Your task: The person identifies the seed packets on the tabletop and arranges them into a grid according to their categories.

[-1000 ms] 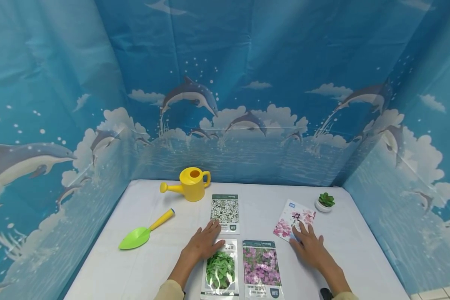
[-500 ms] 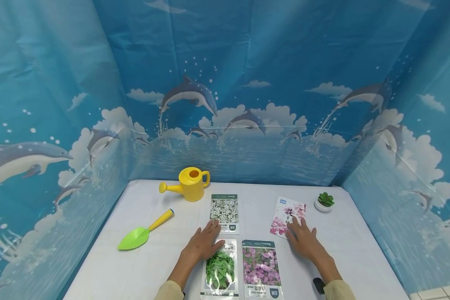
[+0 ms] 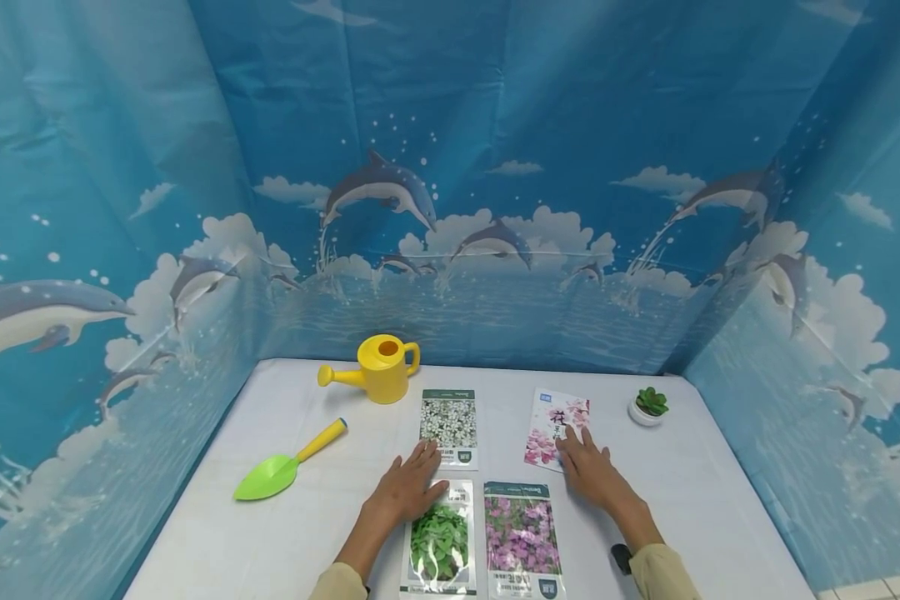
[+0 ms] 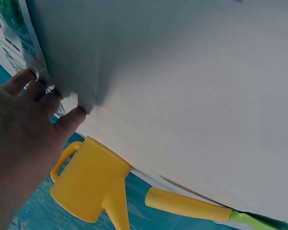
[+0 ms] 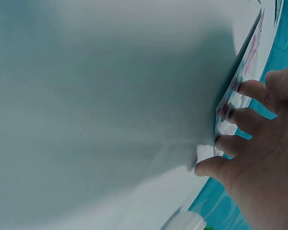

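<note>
My right hand lies with extended fingers on the lower right part of a white packet with pink blossoms. In the right wrist view the fingertips press on that packet's face near its edge. On the other side, my left hand rests with fingers spread at the lower edge of a seed packet with white flowers, its thumb over the top of a green-leaf seed packet. A purple-flower seed packet lies between the hands, right of the green-leaf one.
At the back left stands a yellow toy watering can. A toy trowel with a green blade and yellow handle lies in front of it. A small potted succulent stands back right. Dolphin-print curtains enclose the white table.
My right hand has slid the pink-blossom packet leftward across the table, and the packet has turned to stand straighter. My left hand has stayed in place.
</note>
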